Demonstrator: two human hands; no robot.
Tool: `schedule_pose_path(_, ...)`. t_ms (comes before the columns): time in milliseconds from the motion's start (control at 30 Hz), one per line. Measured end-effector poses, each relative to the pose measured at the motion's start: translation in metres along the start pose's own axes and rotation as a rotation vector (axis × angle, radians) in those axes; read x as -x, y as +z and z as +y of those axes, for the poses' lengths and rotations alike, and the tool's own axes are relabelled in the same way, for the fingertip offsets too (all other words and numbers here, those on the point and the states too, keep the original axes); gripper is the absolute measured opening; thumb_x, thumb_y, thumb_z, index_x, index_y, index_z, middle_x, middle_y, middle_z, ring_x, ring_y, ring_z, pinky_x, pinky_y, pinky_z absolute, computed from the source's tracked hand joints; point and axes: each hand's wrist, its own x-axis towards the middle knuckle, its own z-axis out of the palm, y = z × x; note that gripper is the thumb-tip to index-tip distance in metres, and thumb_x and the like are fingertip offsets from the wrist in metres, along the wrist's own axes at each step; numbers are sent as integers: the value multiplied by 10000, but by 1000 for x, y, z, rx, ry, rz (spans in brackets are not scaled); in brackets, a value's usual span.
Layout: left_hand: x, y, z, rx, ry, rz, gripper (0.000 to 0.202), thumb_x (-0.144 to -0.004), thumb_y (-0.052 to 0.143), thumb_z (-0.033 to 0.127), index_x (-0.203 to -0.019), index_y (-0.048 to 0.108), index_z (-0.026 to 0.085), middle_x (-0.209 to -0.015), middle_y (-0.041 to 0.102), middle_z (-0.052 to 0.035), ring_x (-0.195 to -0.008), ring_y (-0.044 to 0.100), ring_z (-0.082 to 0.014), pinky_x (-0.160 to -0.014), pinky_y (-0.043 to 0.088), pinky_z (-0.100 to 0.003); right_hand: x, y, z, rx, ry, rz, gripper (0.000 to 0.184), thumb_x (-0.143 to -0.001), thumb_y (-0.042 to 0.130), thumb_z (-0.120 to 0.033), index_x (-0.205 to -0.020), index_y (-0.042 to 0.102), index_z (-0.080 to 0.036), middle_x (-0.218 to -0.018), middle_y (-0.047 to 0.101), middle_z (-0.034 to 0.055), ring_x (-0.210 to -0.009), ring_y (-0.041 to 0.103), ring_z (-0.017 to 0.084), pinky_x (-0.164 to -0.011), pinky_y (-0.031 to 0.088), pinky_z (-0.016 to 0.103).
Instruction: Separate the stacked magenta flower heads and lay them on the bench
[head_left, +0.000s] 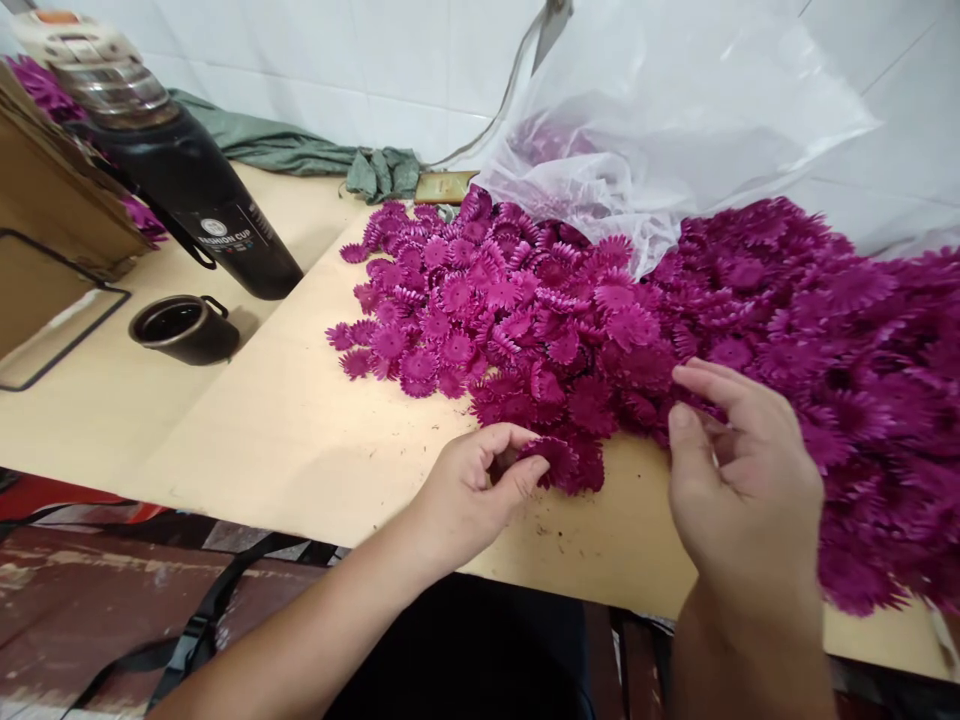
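Observation:
My left hand pinches a magenta artificial flower head between thumb and fingers, just over the table's front part. More flower heads lie directly behind it, so its far edge is hard to separate from them. My right hand is in front of the large pile of loose magenta flower heads. Its thumb and index finger are apart, the other fingers are curled, and I see nothing between them. Smaller, lighter-looking flower heads spread out at the pile's left side.
A clear plastic bag rests on the pile against the tiled wall. At the left stand a black bottle, its dark cup and a cardboard box. Green cloth lies along the wall. Dark crumbs dot the tabletop.

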Motion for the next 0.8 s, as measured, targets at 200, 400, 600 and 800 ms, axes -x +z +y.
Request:
schedule_pose_path(200, -10, 3, -6, -17, 16, 40, 318, -737, 568, 360, -557, 369, 190, -541, 335, 67, -533, 293, -78, -512, 251, -224, 27, 7, -15, -212, -74, -261, 120, -861, 568, -251, -961, 614, -202, -995, 635, 87, -984, 581, 230, -870, 474, 430)
schedule_pose_path(400, -12, 8, -9, 36, 7, 25, 414, -716, 609, 437, -532, 332, 191, -528, 289, 77, -515, 255, -69, -496, 237, -218, 28, 16, -14, -398, 101, -540, 76, -848, 594, -278, -858, 620, -207, -872, 637, 42, -820, 599, 189, -716, 495, 339)
schedule_pose_path(600, -8, 6, -9, 125, -1, -63, 378, -719, 623, 473, -581, 424, 182, -534, 357, 74, -505, 284, -66, -493, 250, -216, 26, 17, -6, -559, 162, -542, 68, -830, 591, -226, -767, 605, -207, -834, 606, 30, -790, 594, 168, -686, 509, 294)
schedule_pose_path(800, 3, 4, -3, 17, 36, -103, 277, -766, 601, 359, -611, 456, 180, -583, 447, 39, -567, 399, -92, -558, 331, -226, 27, 16, -3, -571, 269, -236, 59, -845, 588, -256, -845, 628, -212, -805, 635, 30, -696, 590, 153, -589, 497, 277)
